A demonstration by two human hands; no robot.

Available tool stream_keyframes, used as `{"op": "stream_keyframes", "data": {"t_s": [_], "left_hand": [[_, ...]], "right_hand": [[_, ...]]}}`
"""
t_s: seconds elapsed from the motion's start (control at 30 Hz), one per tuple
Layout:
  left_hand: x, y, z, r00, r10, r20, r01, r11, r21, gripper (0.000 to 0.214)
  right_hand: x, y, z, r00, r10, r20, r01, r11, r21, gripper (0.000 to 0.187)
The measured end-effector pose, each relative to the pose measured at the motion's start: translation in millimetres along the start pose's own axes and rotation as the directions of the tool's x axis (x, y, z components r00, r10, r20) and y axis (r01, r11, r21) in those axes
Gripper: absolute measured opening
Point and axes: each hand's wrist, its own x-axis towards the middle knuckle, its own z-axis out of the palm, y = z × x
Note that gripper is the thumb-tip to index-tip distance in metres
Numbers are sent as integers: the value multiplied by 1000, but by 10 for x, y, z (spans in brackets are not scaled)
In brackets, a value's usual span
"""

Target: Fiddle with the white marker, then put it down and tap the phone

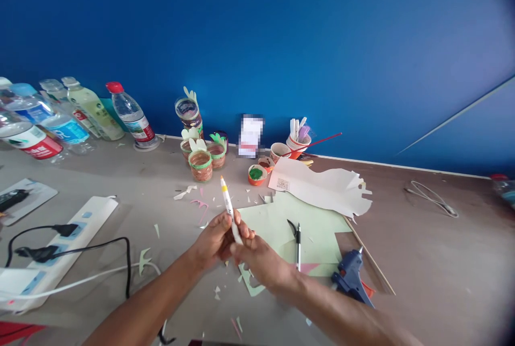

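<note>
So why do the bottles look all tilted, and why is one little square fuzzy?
In the head view, the wide lens bends the edges, so the bottles at far left lean and smear. The fuzzy square by the wall is a pixelated patch, not bad focus. The white marker held in both hands looks sharp, and the top right corner goes dark.

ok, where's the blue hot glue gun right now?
In the head view, the blue hot glue gun lies on the table just right of the right hand, beside the light green paper sheet and a black-tipped pen.
</note>
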Motion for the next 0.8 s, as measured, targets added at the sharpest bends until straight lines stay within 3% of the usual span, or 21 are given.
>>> {"op": "stream_keyframes", "data": {"t_s": [0.03,0.1,0.2,0.3,0.43,0.53,0.63,0.8], "left_hand": [[18,20,-7,999,37,-33,-37,999,0,37],[43,71,-17,985,138,-99,-140,990,-12,34],[37,123,-15,989,134,-67,-134,991,14,31],[4,107,13,998,58,11,-59,993,103,35],[-5,30,46,1000,1,26,-7,977,215,45],[9,-16,45,999,-33,27,25,960,279,49],[20,-44,34,998,-56,24,46,945,323,49],[16,-68,21,997,-73,3,65,913,402,53]], "right_hand": [[-18,10,10,998,20,-54,-27,991,-134,33],[-89,8,10,996,64,-58,-76,969,-236,27],[-239,-63,-102,991,127,49,-117,978,-171,20],[-347,-204,-398,999,21,-31,-26,989,-144,30],[-373,-460,-898,980,7,-197,-66,954,-292,57],[-323,-633,-1149,970,-51,-236,-33,941,-338,55],[-204,-720,-1228,946,-99,-308,0,952,-306,50],[42,-715,-1181,939,-137,-316,68,973,-221,33]]}}
